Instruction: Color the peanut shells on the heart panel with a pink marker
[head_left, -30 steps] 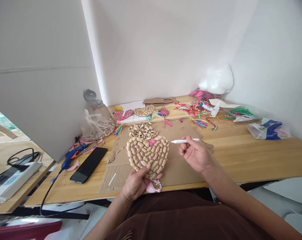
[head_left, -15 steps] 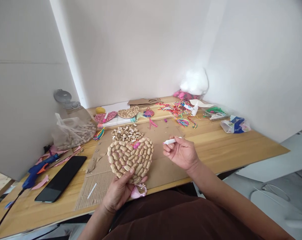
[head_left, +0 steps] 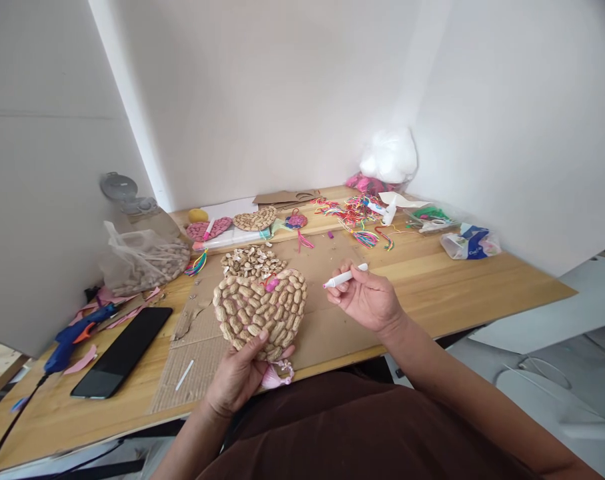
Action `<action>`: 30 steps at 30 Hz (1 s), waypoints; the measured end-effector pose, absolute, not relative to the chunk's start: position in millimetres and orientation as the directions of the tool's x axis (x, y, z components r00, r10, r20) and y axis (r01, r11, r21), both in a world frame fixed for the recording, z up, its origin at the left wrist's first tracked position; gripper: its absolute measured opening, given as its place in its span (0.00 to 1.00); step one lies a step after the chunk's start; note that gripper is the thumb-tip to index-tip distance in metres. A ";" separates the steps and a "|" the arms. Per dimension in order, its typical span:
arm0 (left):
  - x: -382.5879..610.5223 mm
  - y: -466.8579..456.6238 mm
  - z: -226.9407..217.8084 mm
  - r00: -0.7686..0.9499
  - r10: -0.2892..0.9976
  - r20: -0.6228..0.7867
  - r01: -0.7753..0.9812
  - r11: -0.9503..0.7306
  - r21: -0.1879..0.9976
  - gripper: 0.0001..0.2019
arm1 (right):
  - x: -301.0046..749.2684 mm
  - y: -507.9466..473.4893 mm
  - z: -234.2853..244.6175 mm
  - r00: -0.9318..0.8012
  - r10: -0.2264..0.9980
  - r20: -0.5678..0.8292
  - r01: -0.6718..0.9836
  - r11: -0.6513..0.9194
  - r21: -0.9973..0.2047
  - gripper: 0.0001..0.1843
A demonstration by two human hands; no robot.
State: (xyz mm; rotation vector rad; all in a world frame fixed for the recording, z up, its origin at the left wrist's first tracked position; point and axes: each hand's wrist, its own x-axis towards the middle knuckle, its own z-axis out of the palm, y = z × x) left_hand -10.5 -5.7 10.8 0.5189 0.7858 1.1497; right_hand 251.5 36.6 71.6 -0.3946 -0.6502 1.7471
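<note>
Cloth of dark brown (head_left: pixel 342 427) covers the worker's lap at the table's front edge, where the left hand (head_left: pixel 237 377) grips a tan, heart-shaped panel of whole peanuts (head_left: pixel 262 313) by its lower point, thumb across the face, other fingers mostly hidden behind. Below it hangs a pale pink tassel (head_left: pixel 273 377), partly screened. To the right, the fingers of the right hand (head_left: pixel 369 300) are pinched around a slim white marker pen (head_left: pixel 349 275), its pinkish tip aimed toward the panel but apart from it. Colouring looks barely begun: a bright pink spot (head_left: pixel 272 285) shows beside the notch, while most other nuts are plain tan and, I would judge, left to do. From where I stand, the panel's back is out of sight, and the spot is too small to tell nut from trimming. Underneath lies a flat brown cardboard sheet (head_left: pixel 337 333); a black smartphone (head_left: pixel 125 353) sits to the left. Beyond, the panel hides the near side of a heap of loose tan peanut shells (head_left: pixel 249 260). Farther back, a pink peanut heart (head_left: pixel 197 231), perhaps a coloured example, adjoins a plain tan peanut heart (head_left: pixel 255 219) before the white wall (head_left: pixel 282 100).
</note>
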 end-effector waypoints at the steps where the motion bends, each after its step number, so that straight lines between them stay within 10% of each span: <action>1: -10.2 -5.9 11.5 0.197 0.941 -0.277 -0.601 0.339 0.724 0.41 | 251.5 36.8 71.6 -0.269 0.960 0.071 -0.768 -0.170 -0.617 0.06; 30: 25.8 68.9 46.7 0.309 0.933 -0.186 -0.616 0.345 0.708 0.34 | 224.3 113.0 97.1 -0.052 0.995 0.083 -0.635 0.031 -0.772 0.18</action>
